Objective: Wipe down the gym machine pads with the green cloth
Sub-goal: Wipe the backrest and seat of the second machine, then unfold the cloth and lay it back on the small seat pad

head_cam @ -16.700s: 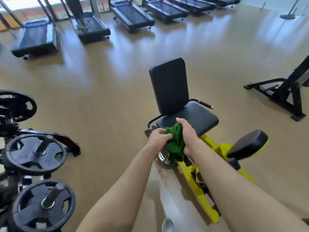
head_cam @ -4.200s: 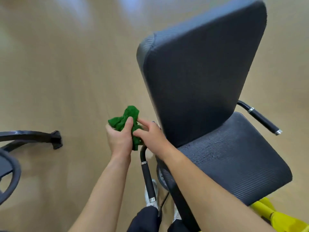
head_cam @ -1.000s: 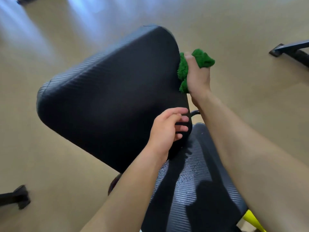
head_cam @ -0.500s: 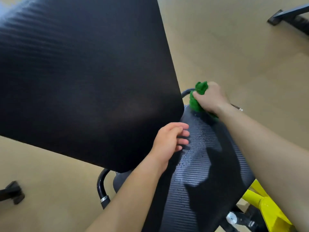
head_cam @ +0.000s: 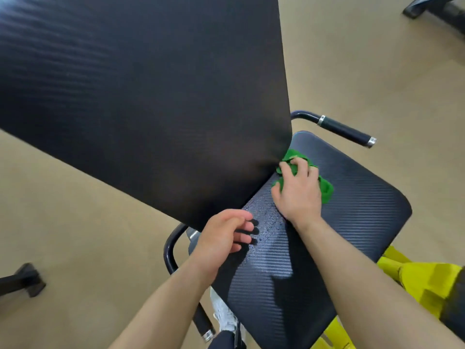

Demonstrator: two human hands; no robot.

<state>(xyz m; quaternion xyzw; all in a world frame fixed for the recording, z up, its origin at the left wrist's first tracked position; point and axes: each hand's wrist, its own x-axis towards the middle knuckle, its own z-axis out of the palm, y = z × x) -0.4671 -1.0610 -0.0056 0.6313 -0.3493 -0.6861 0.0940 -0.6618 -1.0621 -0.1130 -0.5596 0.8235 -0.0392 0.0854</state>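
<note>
The black back pad (head_cam: 141, 96) of the gym machine fills the upper left, seen close from behind. Below it lies the ribbed black seat pad (head_cam: 352, 222), with wet droplets near its rear edge. My right hand (head_cam: 298, 190) presses the bunched green cloth (head_cam: 325, 187) flat onto the seat pad, right where the seat meets the back pad. My left hand (head_cam: 224, 238) rests at the seat's left rear corner, under the back pad's lower edge, fingers loosely curled and holding nothing.
Black handle bars stick out on both sides of the seat, one at the right (head_cam: 344, 129) and one at the lower left (head_cam: 173, 250). The yellow machine frame (head_cam: 417, 278) is at the lower right. Dark equipment feet stand on the tan floor at far left (head_cam: 25, 280) and top right (head_cam: 432, 6).
My right hand has carried the cloth from the seat's far rear corner inward along the seat, now pressing it flat. My left hand has stayed at the seat's left rear corner.
</note>
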